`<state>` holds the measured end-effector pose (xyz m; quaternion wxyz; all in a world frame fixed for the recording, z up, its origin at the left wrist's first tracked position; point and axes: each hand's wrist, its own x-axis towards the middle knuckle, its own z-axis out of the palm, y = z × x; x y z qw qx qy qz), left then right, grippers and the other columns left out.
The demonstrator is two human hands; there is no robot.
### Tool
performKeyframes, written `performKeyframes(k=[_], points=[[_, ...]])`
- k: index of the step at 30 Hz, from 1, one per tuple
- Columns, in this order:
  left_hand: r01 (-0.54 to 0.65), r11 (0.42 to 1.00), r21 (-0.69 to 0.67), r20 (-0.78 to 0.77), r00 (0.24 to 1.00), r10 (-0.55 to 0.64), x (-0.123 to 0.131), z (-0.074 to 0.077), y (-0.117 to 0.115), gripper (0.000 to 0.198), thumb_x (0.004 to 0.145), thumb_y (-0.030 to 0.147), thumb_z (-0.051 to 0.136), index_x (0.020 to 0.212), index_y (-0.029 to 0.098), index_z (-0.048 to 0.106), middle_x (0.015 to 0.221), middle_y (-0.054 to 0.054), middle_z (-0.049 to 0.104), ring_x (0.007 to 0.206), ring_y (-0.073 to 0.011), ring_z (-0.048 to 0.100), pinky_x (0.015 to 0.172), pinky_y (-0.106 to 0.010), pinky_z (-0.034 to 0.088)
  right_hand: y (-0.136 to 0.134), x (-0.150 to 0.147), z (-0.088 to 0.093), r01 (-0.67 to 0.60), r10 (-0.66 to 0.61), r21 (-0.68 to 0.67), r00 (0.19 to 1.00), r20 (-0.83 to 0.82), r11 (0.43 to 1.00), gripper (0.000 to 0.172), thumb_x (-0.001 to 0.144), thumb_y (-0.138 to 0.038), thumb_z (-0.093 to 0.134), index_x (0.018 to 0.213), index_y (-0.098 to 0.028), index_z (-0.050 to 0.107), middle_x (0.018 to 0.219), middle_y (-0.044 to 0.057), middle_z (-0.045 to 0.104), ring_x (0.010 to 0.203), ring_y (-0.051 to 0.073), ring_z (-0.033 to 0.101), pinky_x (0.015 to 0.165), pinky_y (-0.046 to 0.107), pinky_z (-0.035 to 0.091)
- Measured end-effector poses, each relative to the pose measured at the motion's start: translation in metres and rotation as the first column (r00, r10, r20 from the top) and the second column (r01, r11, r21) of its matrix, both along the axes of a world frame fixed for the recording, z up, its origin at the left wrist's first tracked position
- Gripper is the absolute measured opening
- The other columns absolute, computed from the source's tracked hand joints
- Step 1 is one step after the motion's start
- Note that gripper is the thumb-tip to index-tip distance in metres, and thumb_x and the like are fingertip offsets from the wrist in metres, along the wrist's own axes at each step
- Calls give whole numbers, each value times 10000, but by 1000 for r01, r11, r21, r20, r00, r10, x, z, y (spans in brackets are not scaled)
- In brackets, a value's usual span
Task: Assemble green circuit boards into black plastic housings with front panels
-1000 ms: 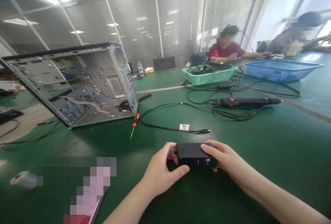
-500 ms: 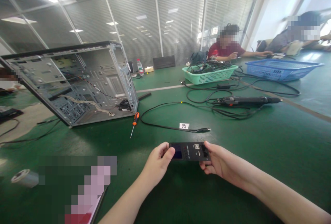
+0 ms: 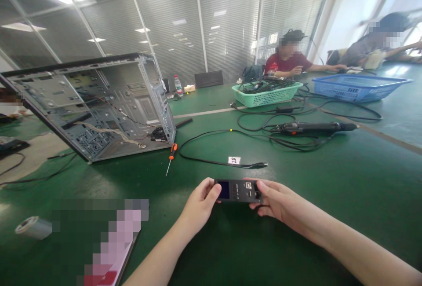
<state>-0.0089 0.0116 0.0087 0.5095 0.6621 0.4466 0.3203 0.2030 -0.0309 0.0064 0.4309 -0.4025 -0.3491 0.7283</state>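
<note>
Between my two hands is a small black electronic panel [image 3: 238, 191], with a dark screen at its left and a square USB port and knobs toward its right. My left hand [image 3: 205, 196] grips the left end, thumb beside the screen. At the right end my right hand [image 3: 275, 196] is closed on it, thumb on the front face and fingers behind. Beyond the hands a black cable [image 3: 217, 162] ends in a plug beside a white label marked 28 [image 3: 234, 160]. An orange and black screwdriver [image 3: 172, 153] lies to the left of the cable.
An open computer case [image 3: 148, 101] stands at the left. Behind the cable lies a black electric screwdriver [image 3: 316, 128]. Farther back are a green basket [image 3: 270, 97] of cables and a blue basket [image 3: 359, 90]. A tape roll [image 3: 34, 228] lies front left. Two people sit across the table.
The panel has shifted slightly up and left in both hands and turned a little. My right thumb has slid a bit inward over its right end.
</note>
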Motion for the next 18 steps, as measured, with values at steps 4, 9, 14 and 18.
performKeyframes(k=[4, 9, 14, 18], points=[[38, 999, 29, 16, 999, -38, 0, 4, -4, 426, 826, 620, 426, 901, 208, 510, 867, -32, 620, 869, -208, 586, 796, -310, 445, 5, 4, -3, 12, -65, 241, 975, 212, 970, 591, 795, -551, 647, 1169, -134, 457, 1167, 112, 493, 985, 187, 527, 768, 253, 476], [25, 998, 65, -2, 1000, -25, -3, -2, -2, 312, 871, 519, 408, 965, 223, 437, 827, 5, 544, 790, -165, 547, 745, -274, 427, 1, 6, 6, -199, -13, 436, 900, 436, 877, 441, 859, -391, 549, 1193, -156, 384, 1242, 111, 436, 1067, 203, 493, 964, 372, 406], [-30, 993, 117, -52, 998, 36, -1, -13, -1, 311, 763, 340, 613, 950, 226, 392, 828, 22, 486, 760, -151, 515, 674, -248, 407, -6, 3, 10, -324, -131, 543, 758, 639, 775, 357, 799, -213, 462, 1147, -194, 385, 1213, 72, 436, 1053, 186, 494, 909, 347, 450], [19, 975, 219, -167, 986, 18, 1, -11, -7, 501, 688, 208, 696, 1109, 243, 426, 1044, -22, 524, 924, -191, 535, 802, -300, 420, -8, 2, 4, -450, -345, 612, 543, 765, 650, 313, 729, -107, 388, 1029, -192, 405, 1276, 72, 359, 1134, 200, 438, 916, 360, 426]])
